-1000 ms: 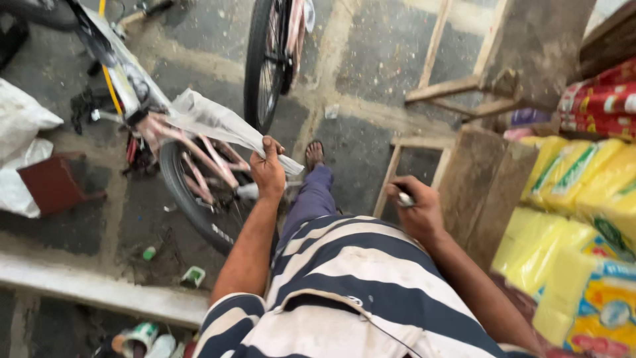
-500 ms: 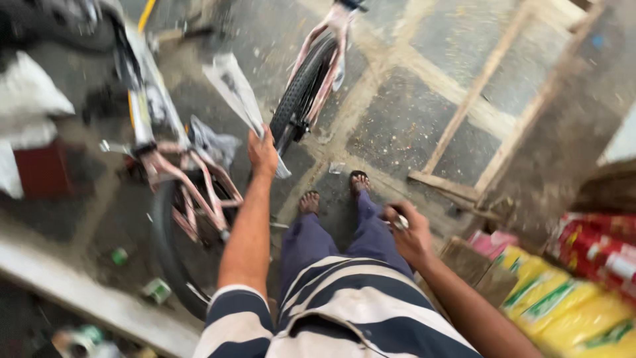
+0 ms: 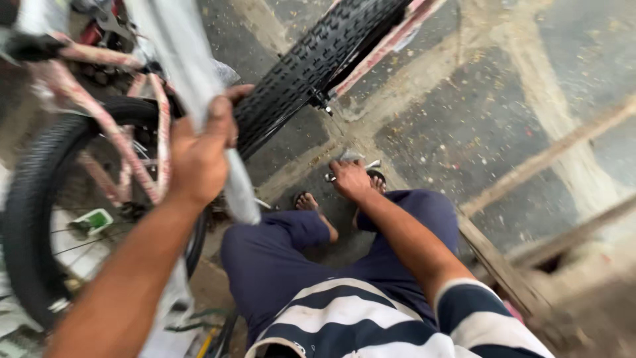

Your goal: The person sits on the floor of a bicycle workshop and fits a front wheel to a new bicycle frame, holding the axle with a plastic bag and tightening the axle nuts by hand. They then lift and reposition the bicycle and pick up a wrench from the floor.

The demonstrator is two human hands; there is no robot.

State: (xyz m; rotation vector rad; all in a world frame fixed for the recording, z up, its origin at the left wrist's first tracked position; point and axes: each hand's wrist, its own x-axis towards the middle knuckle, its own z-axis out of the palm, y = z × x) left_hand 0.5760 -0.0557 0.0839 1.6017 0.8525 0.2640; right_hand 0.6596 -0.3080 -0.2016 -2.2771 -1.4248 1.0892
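our left hand (image 3: 199, 156) is clenched around the wrapped frame tube (image 3: 192, 99) — its long axis slanting down beside the knobby tyre (image 3: 311, 63); our right hand (image 3: 350, 179), lower and farther from that tyre, pinches a small metal tool (image 3: 351, 158) — fingers closed.

Far right: bare concrete floor (image 3: 503, 113), open for passage; near right: wooden planks (image 3: 503, 265) cross it; centre: black tyre (image 3: 311, 63) slants between both hands, blocking the far middle; left: pink bicycle frame (image 3: 142, 152) and wheel (image 3: 30, 219) crowd the left hand (image 3: 199, 156); right hand (image 3: 351, 179) low beside the feet (image 3: 311, 202).
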